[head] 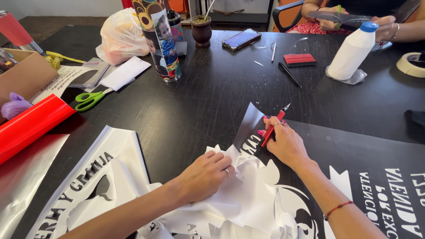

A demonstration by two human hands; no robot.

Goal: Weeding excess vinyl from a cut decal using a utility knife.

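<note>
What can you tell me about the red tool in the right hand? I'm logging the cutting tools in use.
The slim red pen-shaped craft knife has a black collar and a small pointed metal tip aimed up and away from the person. The right hand grips its lower shaft between the fingers, tilted, above the black vinyl sheet with white lettering. Its tip touches nothing.

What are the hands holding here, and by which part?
The right hand holds a red craft knife by its shaft, blade pointing away. The left hand grips nothing; it presses flat on crumpled white backing paper.
</note>
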